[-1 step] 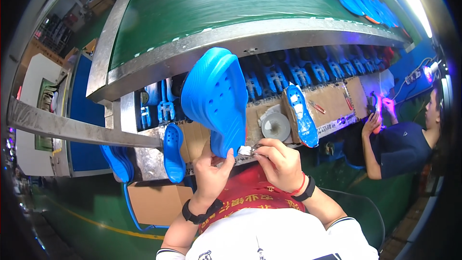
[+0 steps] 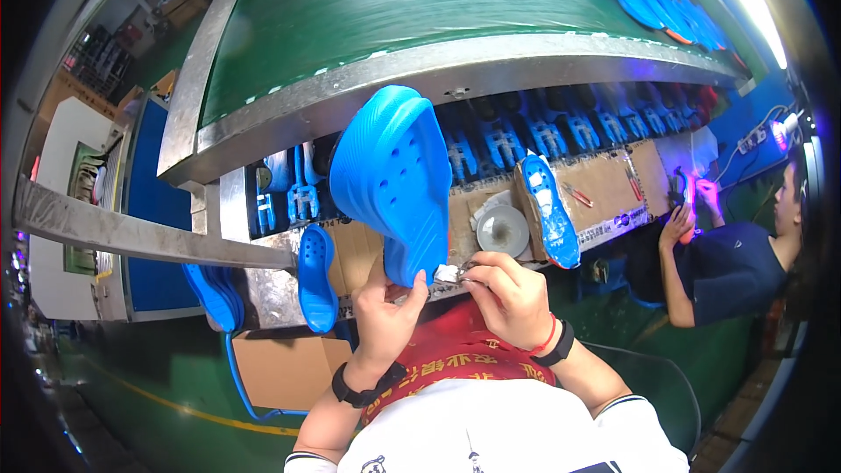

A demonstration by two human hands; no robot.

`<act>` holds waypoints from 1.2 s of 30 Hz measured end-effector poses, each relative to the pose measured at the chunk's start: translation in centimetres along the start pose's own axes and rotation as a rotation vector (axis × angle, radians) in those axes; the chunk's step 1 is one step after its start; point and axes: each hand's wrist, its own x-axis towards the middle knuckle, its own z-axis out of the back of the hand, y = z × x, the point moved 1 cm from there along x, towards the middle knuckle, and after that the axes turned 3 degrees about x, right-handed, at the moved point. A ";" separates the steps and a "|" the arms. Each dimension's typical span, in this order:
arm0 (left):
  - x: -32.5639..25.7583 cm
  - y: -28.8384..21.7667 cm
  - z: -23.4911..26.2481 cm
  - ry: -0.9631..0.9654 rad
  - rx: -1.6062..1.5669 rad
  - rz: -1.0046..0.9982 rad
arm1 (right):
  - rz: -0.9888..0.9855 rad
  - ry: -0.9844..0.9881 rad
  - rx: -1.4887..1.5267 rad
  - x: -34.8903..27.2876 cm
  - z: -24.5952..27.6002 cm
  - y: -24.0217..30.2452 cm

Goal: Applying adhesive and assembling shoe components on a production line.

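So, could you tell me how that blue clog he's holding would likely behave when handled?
The blue clog is probably light: the left hand props it upright by its heel alone. It looks foam-like, so likely slightly flexible. Its ribbed sole should resist slipping.

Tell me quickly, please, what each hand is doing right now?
Left hand: closed, holding the blue clog.
Right hand: closed on a small metal tool at the clog's edge.

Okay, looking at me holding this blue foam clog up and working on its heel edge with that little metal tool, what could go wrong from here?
1. The small metal tool in the right hand works close to the left hand thumb at the heel; a slip might nick it.
2. The blue foam clog is held only at its lower end, so it may wobble or drop.
3. The blue clog lying on its side overhangs the cardboard-covered bench edge and might fall.
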 end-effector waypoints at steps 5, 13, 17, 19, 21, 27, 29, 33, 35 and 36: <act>0.2 0.3 -0.3 -0.007 -0.028 -0.001 | 0.022 0.020 -0.101 0.3 0.1 0.3; 1.6 -0.5 -1.6 0.109 0.085 -0.028 | -0.034 -0.116 -0.246 -0.4 2.7 -0.2; 5.1 -3.9 -3.5 0.299 -0.261 -0.027 | -0.154 -0.400 -0.176 -1.9 6.4 -1.2; 10.0 -5.3 -6.8 0.497 -0.460 -0.072 | -0.296 -0.484 -0.157 -3.2 8.0 -1.7; 15.7 -10.5 -10.1 0.560 -0.379 0.060 | -0.273 -0.508 -0.199 -3.5 9.1 -1.8; 25.0 -14.1 -13.7 0.229 -0.249 -0.195 | -0.255 -0.436 -0.070 -2.5 7.2 -1.0; 20.8 -10.7 -13.3 0.171 -0.131 -0.461 | -0.280 -0.412 -0.049 -3.0 6.7 -1.7; 10.3 -1.3 -6.1 -0.125 0.203 -0.625 | -0.262 -0.362 -0.080 -4.1 5.3 -2.5; 5.9 7.3 -0.3 -0.282 0.298 -0.323 | -0.284 -0.319 -0.052 -3.8 4.9 -1.7; 3.9 12.1 2.3 -0.395 0.502 -0.145 | -0.299 -0.334 -0.073 -4.2 5.0 -1.3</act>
